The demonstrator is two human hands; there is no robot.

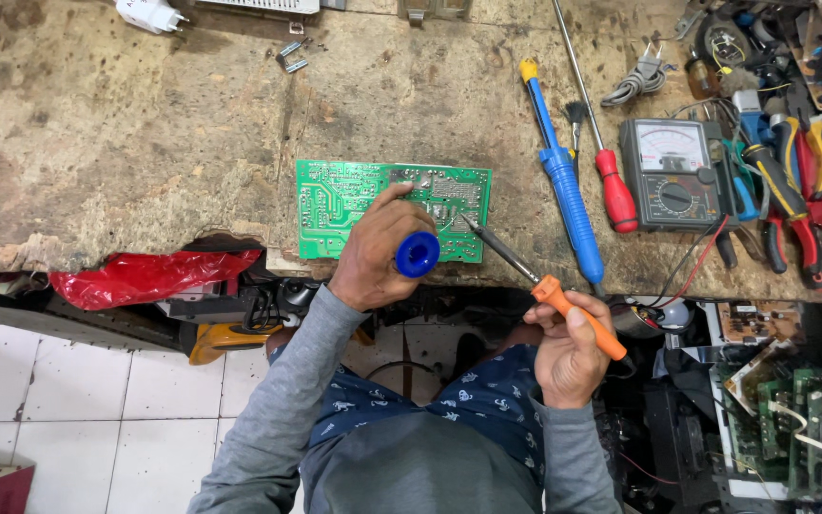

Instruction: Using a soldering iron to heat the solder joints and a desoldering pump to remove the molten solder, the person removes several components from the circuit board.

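With the left hand [373, 249] gripping a blue solder spool [418, 254] and the right hand [568, 354] clasping the orange soldering iron [542, 284], steadying the green circuit board [349, 195] seemed wise.

A green circuit board [354, 195] lies flat, solder side up, at the near edge of the workbench, just above the centre of the view. A round blue solder spool [418, 254] sits at the board's 6 o'clock edge, its open end facing the camera. An orange-handled soldering iron [563, 309] slants in from 4 o'clock, its dark tip resting on the board's right half.
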